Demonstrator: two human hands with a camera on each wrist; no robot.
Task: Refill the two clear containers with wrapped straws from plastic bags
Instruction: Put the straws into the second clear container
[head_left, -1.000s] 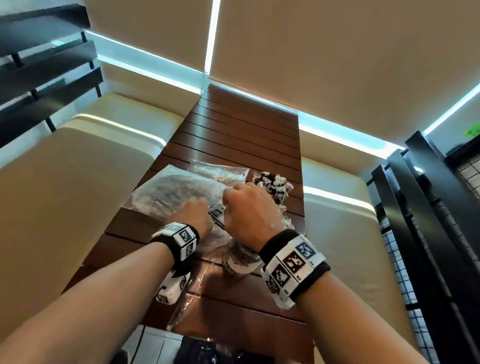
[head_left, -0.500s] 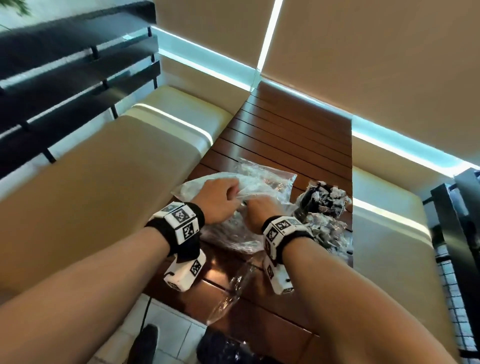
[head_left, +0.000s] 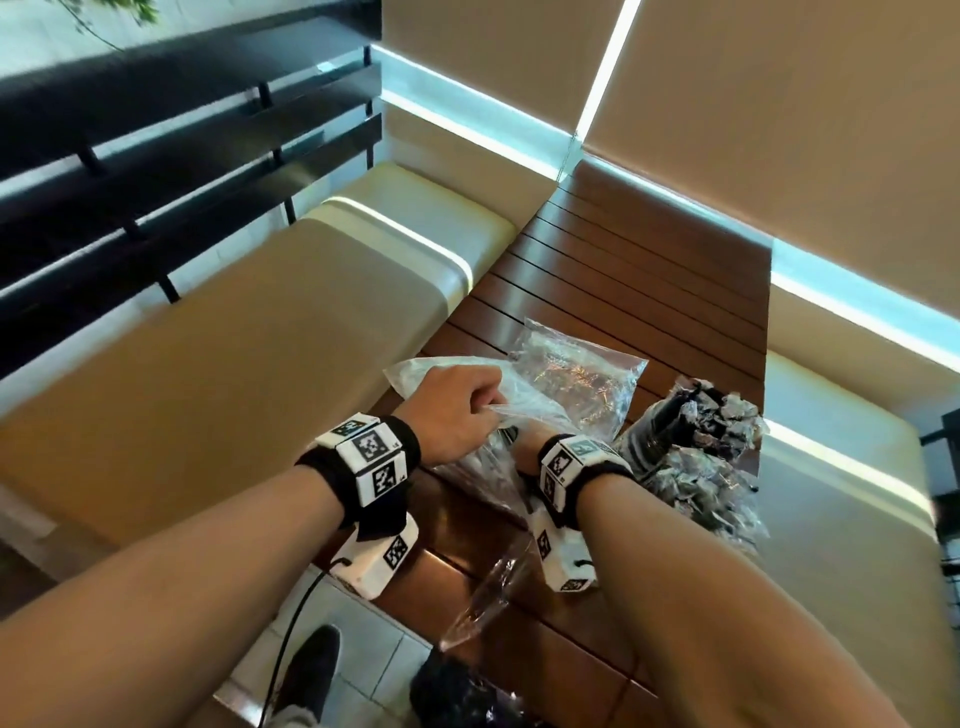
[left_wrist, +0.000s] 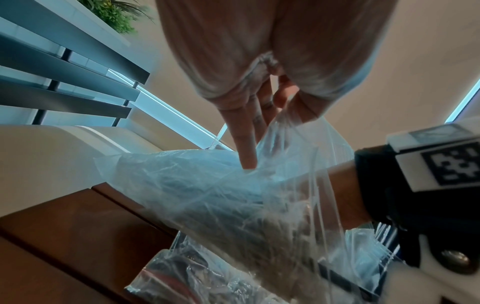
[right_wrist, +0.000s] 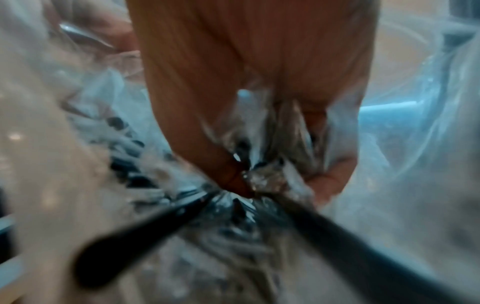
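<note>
- Both hands have shifted left along the table (head_left: 649, 270), closer together.
- Left hand (head_left: 451, 410) pinches the plastic bag (head_left: 441, 371) mouth.
- Right hand (head_left: 524, 441) reaches inside, apparently clenched on wrapped straws (right_wrist: 265, 181).

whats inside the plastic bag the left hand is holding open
The right hand is reaching inside the plastic bag, and the right wrist view shows its fingers around wrapped straws. The left hand holds the bag's rim. Crinkled plastic hides how many straws remain.

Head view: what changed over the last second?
The right hand moved from on top of the plastic bag down into its mouth, now grasping wrapped straws. The left hand still holds the bag's edge. The second bag and filled containers stayed put.
</note>
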